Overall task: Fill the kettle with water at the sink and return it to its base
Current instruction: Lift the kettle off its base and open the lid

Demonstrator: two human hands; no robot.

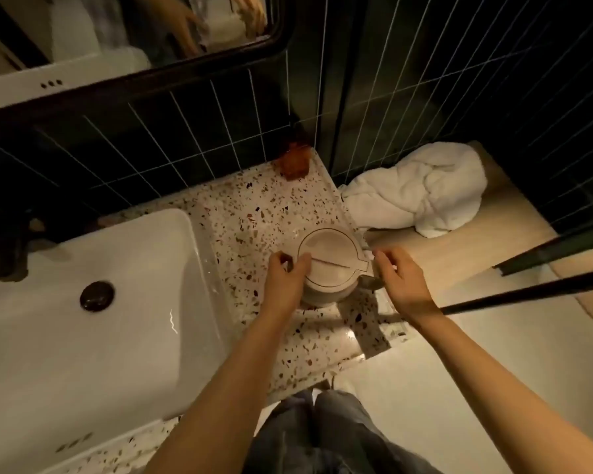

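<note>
A pale kettle (pixel 329 265) with its lid closed stands on the speckled terrazzo counter (pixel 254 213), right of the white sink (pixel 83 302). My left hand (pixel 286 282) rests against the kettle's left side, thumb on the lid's edge. My right hand (pixel 403 282) is at the kettle's right side, fingers curled over its handle. The base is hidden under the kettle, if it is there at all. A dark faucet (pixel 9 248) stands at the sink's far left, and a dark drain plug (pixel 96 295) sits in the basin.
A crumpled white towel (pixel 421 193) lies on a wooden ledge to the right. An orange-brown object (pixel 295 162) sits in the counter's back corner. Dark tiled walls, a black-framed mirror (pixel 134 46) above, and a black rail (pixel 528 295) at the right.
</note>
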